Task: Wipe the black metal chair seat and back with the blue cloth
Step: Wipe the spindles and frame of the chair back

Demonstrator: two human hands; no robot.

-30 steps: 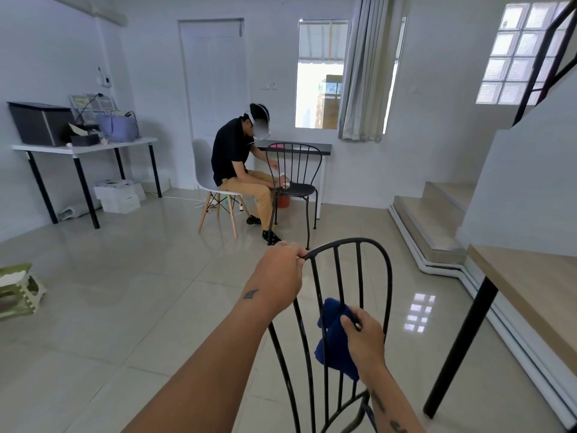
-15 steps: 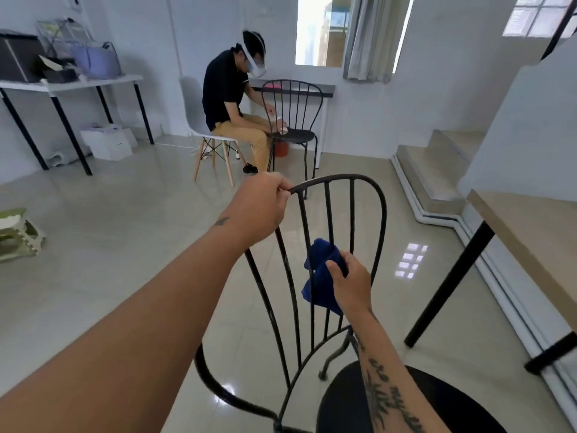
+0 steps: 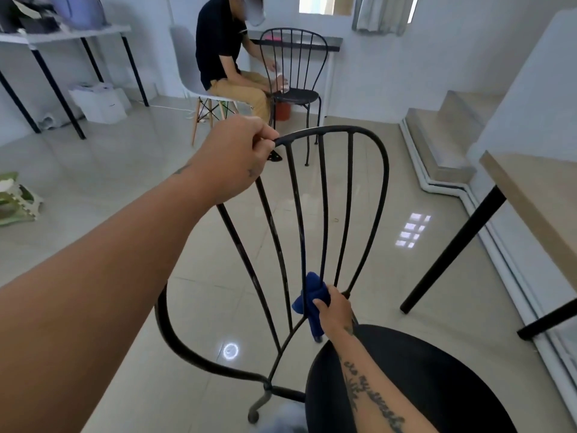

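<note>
The black metal chair stands in front of me, its curved back point(image 3: 323, 195) made of thin vertical bars and its round black seat point(image 3: 437, 379) at the lower right. My left hand point(image 3: 237, 157) grips the top rail of the back at its left end. My right hand point(image 3: 335, 310) holds the blue cloth point(image 3: 310, 296) wrapped around a bar low on the back, just above the seat. My right forearm crosses over the seat.
Across the tiled floor a seated person point(image 3: 228, 57) handles a second black chair point(image 3: 295, 73). A wooden table point(image 3: 537, 207) with black legs stands at the right, steps point(image 3: 446, 129) behind it. A white table point(image 3: 68, 35), boxes and a green stool point(image 3: 15, 198) are at the left.
My right hand has slid the blue cloth down the bars from mid-back to just above the seat. My view has tilted downward, so more of the seat shows. The left hand keeps its grip.
</note>
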